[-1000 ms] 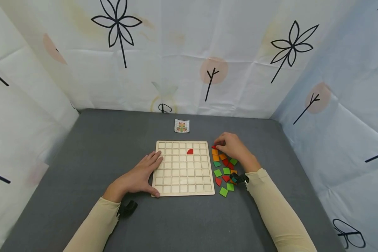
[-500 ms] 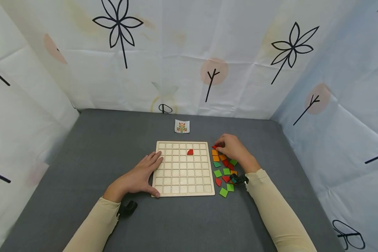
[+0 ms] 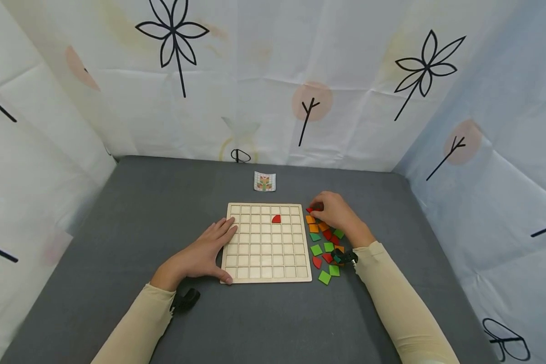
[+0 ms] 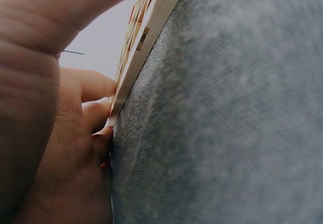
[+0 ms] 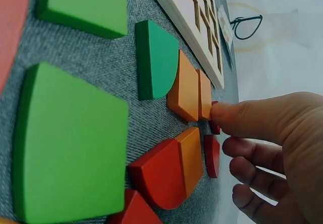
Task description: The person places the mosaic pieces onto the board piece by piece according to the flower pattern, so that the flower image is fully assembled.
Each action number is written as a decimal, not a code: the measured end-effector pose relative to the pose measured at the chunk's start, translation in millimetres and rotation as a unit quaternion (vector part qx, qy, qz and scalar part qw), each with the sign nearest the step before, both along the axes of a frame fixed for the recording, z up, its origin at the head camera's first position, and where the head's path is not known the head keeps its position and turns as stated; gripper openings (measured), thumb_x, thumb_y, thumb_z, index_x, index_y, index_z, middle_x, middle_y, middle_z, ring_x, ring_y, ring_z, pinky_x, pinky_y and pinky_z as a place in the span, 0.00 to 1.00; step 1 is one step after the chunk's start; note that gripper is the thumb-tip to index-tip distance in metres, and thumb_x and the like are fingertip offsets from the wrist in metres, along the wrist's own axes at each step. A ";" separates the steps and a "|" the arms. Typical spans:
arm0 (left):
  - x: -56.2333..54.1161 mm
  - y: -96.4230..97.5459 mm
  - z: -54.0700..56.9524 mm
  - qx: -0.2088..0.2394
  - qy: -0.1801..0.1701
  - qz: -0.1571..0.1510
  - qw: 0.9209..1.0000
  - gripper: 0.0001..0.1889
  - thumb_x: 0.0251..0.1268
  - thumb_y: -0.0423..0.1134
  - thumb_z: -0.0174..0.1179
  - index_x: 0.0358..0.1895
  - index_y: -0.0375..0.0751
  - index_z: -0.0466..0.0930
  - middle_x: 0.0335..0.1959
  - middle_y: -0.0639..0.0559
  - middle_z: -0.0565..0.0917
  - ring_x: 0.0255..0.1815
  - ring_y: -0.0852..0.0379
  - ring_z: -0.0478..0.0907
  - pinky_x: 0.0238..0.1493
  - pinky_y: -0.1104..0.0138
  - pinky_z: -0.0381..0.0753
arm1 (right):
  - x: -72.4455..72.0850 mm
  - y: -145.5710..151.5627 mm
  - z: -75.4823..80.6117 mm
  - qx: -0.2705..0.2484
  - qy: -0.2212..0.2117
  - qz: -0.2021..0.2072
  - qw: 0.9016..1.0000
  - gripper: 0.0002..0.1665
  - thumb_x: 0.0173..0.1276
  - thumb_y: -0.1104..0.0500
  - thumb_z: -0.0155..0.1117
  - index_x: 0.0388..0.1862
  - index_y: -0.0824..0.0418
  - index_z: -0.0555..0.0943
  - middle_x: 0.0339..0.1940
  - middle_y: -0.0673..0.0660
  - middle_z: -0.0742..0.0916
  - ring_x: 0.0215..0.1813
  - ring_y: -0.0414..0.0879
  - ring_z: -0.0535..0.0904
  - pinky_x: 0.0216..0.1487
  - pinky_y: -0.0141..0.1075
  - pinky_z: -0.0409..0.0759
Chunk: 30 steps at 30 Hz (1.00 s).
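A pale wooden grid board (image 3: 266, 247) lies on the grey table, with a red quarter-round tile (image 3: 276, 219) in one of its upper cells. My left hand (image 3: 205, 251) rests along the board's left edge, fingers spread and straight, the thumb at the near left corner. Beyond the board's right side, my right hand (image 3: 338, 210) pinches a small red tile (image 3: 309, 210) at the table; the index fingertip is hidden behind the thumb in the right wrist view. Against that thumb sits an orange tile (image 5: 204, 95), and another red tile (image 5: 212, 156) lies under the fingers.
Several loose green, orange and red tiles, such as a green square (image 3: 324, 277), are scattered right of the board. A small pattern card (image 3: 265, 182) lies behind it. White printed cloth (image 3: 273, 60) walls the table's back and sides.
The right hand has shifted slightly left and away with the red tile, and the top orange tile has slid a little left. My left hand stays on the board.
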<state>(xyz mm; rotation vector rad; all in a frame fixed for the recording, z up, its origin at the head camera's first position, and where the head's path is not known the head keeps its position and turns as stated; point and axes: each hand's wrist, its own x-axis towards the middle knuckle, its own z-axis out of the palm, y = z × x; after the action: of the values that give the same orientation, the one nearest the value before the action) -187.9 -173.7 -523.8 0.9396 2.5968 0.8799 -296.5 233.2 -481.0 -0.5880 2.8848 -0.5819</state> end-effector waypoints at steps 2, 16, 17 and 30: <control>0.3 -0.1 0.1 -0.001 -0.002 0.001 1.000 0.73 0.47 0.63 0.86 0.87 0.27 0.50 0.89 0.32 0.44 0.89 0.31 0.36 0.84 0.36 0.39 | -0.3 -0.6 1.3 -0.002 -0.001 0.003 1.000 0.14 0.77 0.60 0.75 0.57 0.63 0.91 0.56 0.61 0.89 0.57 0.59 0.82 0.58 0.54 0.84; 1.0 0.5 -0.8 -0.007 -0.003 0.003 1.000 0.73 0.47 0.63 0.86 0.88 0.29 0.50 0.90 0.35 0.43 0.89 0.33 0.36 0.85 0.38 0.39 | -3.4 -3.8 0.2 0.006 -0.013 0.009 1.000 0.11 0.79 0.60 0.72 0.55 0.62 0.92 0.52 0.59 0.89 0.55 0.57 0.82 0.54 0.51 0.85; 1.1 0.6 -1.1 -0.007 -0.003 0.002 1.000 0.73 0.47 0.63 0.86 0.88 0.29 0.49 0.90 0.35 0.43 0.89 0.33 0.36 0.85 0.38 0.39 | -3.3 -3.4 -0.4 0.007 -0.013 0.008 1.000 0.11 0.78 0.60 0.73 0.55 0.62 0.92 0.52 0.59 0.89 0.54 0.57 0.82 0.54 0.50 0.85; 0.6 -2.0 -0.8 -0.012 -0.010 0.005 1.000 0.73 0.47 0.64 0.85 0.88 0.30 0.49 0.90 0.36 0.42 0.89 0.34 0.35 0.85 0.39 0.38 | -5.1 -9.2 -1.4 0.018 -0.001 0.015 1.000 0.11 0.78 0.60 0.73 0.54 0.63 0.92 0.49 0.58 0.89 0.50 0.55 0.83 0.51 0.50 0.85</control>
<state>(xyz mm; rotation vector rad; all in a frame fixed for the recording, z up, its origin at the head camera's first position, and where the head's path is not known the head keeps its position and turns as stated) -187.4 -175.7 -524.6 0.9086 2.5905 0.8555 -301.6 224.0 -482.5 -0.6252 2.8718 -0.5263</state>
